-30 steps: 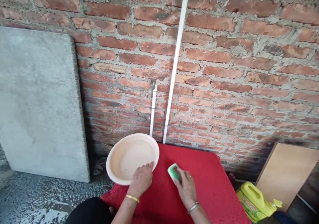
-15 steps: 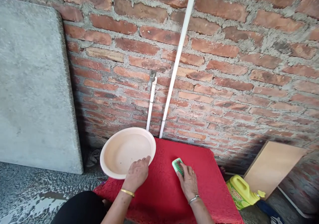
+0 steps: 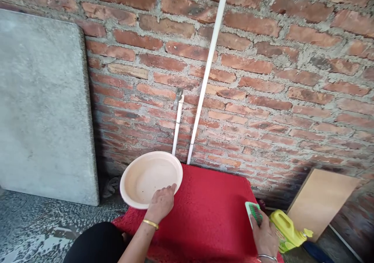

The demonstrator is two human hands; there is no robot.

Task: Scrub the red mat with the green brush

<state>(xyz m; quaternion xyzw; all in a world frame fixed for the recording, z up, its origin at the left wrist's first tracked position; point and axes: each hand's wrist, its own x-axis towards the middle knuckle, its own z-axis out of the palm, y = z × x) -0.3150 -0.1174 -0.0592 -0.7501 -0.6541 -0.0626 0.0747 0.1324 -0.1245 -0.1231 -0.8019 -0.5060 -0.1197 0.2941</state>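
Note:
My left hand [image 3: 161, 205] is closed on the near right rim of a pale pink plastic basin [image 3: 128, 185]. The basin leans up over the left corner of a red-covered surface [image 3: 210, 208], its inside facing me. In my right hand [image 3: 264, 233] is a small green-and-white scrub brush [image 3: 253, 212], gripped by the fingers at the right side of the red cover. My palm hides part of the brush. Whether its face touches the cloth I cannot tell.
A brick wall [image 3: 251, 66] stands behind, with white pipes [image 3: 205, 74] and a tap [image 3: 179, 93]. To the right are a yellow jug [image 3: 288, 232] and a leaning board [image 3: 324, 200]. At left, a grey slab [image 3: 43, 107] leans above a wet floor [image 3: 37, 224].
My right hand has moved right with the scrub brush, from the middle of the red cover to its right side. My left hand stays on the basin rim. The view has shifted slightly.

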